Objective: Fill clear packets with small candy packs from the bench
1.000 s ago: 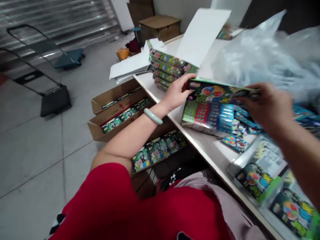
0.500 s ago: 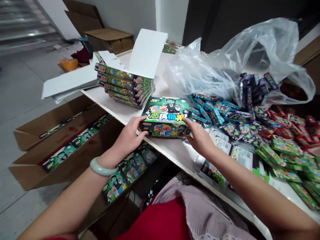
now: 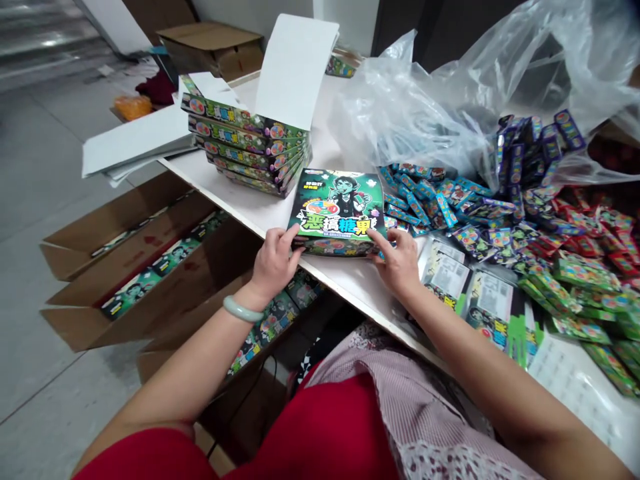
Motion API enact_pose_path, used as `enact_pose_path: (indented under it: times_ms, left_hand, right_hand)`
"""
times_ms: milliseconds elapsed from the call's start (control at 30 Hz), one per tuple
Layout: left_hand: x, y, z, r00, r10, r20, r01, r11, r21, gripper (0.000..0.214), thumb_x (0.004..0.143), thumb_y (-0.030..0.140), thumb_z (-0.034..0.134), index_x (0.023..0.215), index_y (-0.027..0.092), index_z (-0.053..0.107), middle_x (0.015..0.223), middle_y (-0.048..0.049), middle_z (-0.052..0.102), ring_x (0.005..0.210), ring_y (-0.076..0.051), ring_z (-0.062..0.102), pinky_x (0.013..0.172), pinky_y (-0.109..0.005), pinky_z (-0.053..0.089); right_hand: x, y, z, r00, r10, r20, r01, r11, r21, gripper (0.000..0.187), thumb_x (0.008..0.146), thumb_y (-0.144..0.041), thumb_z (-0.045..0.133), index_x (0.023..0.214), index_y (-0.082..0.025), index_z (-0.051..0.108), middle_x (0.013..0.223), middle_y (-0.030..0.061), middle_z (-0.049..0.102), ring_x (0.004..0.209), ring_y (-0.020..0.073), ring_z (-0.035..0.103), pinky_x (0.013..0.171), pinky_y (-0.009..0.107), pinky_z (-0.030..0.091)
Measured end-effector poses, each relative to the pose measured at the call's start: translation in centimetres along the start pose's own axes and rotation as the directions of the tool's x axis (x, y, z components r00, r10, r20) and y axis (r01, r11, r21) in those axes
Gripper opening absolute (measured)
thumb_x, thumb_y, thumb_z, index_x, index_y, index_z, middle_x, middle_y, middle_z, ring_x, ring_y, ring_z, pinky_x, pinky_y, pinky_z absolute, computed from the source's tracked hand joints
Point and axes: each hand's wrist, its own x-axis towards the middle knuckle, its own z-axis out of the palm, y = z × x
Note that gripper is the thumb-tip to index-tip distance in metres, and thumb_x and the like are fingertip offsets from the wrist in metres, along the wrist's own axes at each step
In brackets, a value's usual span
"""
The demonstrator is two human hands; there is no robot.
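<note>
A green and black candy box with a cartoon figure and large Chinese letters lies on the table edge, its lid down. My left hand grips its front left corner, thumb on the front face and fingers on top. At the front right corner my right hand pinches the box the same way. Behind and to the left stands a stack of open printed boxes, nested in each other, with a white lid flap raised. Right of the box lie blue-wrapped candies.
Purple, red and green candy packets are heaped at the right, near a clear plastic bag. Printed packs lie by my right forearm. Long cartons holding green boxes stand below the table's left edge.
The view has tipped and shifted, so the box shows more of its top and less of its front. Both hands keep hold of its front corners.
</note>
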Motion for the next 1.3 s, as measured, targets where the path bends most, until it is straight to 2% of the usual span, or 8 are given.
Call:
enact_pose_path:
  times_ms: [100,167,267,367,533,667,967,1300]
  left_hand:
    - [-0.5,-0.3,0.0,0.989,-0.142,0.038,0.147,0.972,-0.185,0.053,0.084,0.021,0.063,0.132,0.020,0.041,0.098,-0.0069,0.054,0.080,-0.019,0.058,0.073,-0.032,0.053]
    - [-1.0,-0.6,0.0,0.954,-0.289,0.082,0.300,0.896,-0.328,0.051,0.083,0.023,0.064,0.129,0.020,0.042,0.091,-0.0030,0.056,0.073,-0.015,0.059,0.070,-0.029,0.052]
    - [-1.5,-1.0,-0.1,0.917,-0.376,0.136,0.399,0.833,-0.384,0.020,0.083,0.025,0.063,0.101,0.020,0.056,0.080,-0.0001,0.060,0.068,-0.014,0.059,0.066,-0.026,0.049]
    - [-1.7,-0.9,0.1,0.919,-0.367,0.147,0.395,0.843,-0.364,0.007,0.084,0.025,0.060,0.080,0.020,0.058,0.074,0.0000,0.060,0.066,-0.014,0.058,0.064,-0.026,0.047]
    - [-1.6,-0.5,0.4,0.927,-0.371,0.064,0.366,0.850,-0.380,0.010,0.085,0.025,0.058,0.077,0.019,0.057,0.074,-0.0011,0.060,0.068,-0.015,0.058,0.066,-0.027,0.047]
    - [-1.8,-0.4,0.8,0.939,-0.341,0.038,0.328,0.859,-0.394,0.013,0.084,0.025,0.059,0.072,0.019,0.056,0.071,-0.0009,0.061,0.066,-0.015,0.058,0.065,-0.028,0.047]
    - [-2.1,-0.6,1.6,0.944,-0.329,-0.009,0.296,0.860,-0.417,0.015,0.086,0.026,0.059,0.073,0.020,0.055,0.071,-0.0004,0.060,0.066,-0.014,0.057,0.065,-0.027,0.047]
    - [-1.9,-1.2,1.5,0.971,-0.236,0.041,0.233,0.889,-0.395,0.015,0.085,0.028,0.062,0.076,0.020,0.053,0.070,0.0007,0.056,0.063,-0.014,0.054,0.061,-0.027,0.045]
  right_hand:
    - [0.1,0.3,-0.2,0.999,0.001,0.051,-0.003,0.999,0.049,0.041,0.086,-0.022,0.057,0.126,-0.030,0.058,0.108,0.0100,0.051,0.096,0.0248,0.053,0.084,0.039,0.046]
    - [0.2,0.2,-0.6,0.995,0.004,0.104,-0.013,0.996,0.090,0.042,0.087,-0.020,0.053,0.129,-0.028,0.057,0.112,0.0114,0.050,0.094,0.0239,0.055,0.082,0.038,0.048]
    - [0.1,-0.1,-1.1,0.978,0.062,0.200,-0.087,0.989,0.122,0.048,0.088,-0.018,0.049,0.134,-0.029,0.050,0.121,0.0133,0.048,0.091,0.0239,0.060,0.073,0.036,0.052]
    - [-0.3,-0.5,-1.1,0.959,0.130,0.252,-0.165,0.979,0.122,0.051,0.088,-0.020,0.048,0.138,-0.032,0.046,0.129,0.0142,0.046,0.093,0.0267,0.062,0.068,0.039,0.054]
    - [-0.7,-0.3,-0.8,0.963,0.153,0.223,-0.210,0.941,0.264,0.050,0.088,-0.020,0.047,0.137,-0.029,0.045,0.129,0.0145,0.047,0.092,0.0246,0.063,0.075,0.041,0.054]
    - [-0.9,-0.1,-0.6,0.967,0.151,0.207,-0.205,0.939,0.276,0.050,0.087,-0.020,0.047,0.136,-0.032,0.046,0.128,0.0133,0.048,0.090,0.0247,0.063,0.073,0.041,0.054]
    - [-0.6,-0.2,-0.8,0.962,0.156,0.225,-0.214,0.941,0.263,0.050,0.086,-0.019,0.047,0.135,-0.029,0.047,0.127,0.0148,0.048,0.087,0.0246,0.064,0.073,0.042,0.054]
    - [-0.6,-0.1,-0.9,0.968,0.111,0.223,-0.173,0.944,0.280,0.053,0.084,-0.025,0.054,0.136,-0.028,0.043,0.126,0.0144,0.046,0.085,0.0242,0.064,0.069,0.041,0.055]
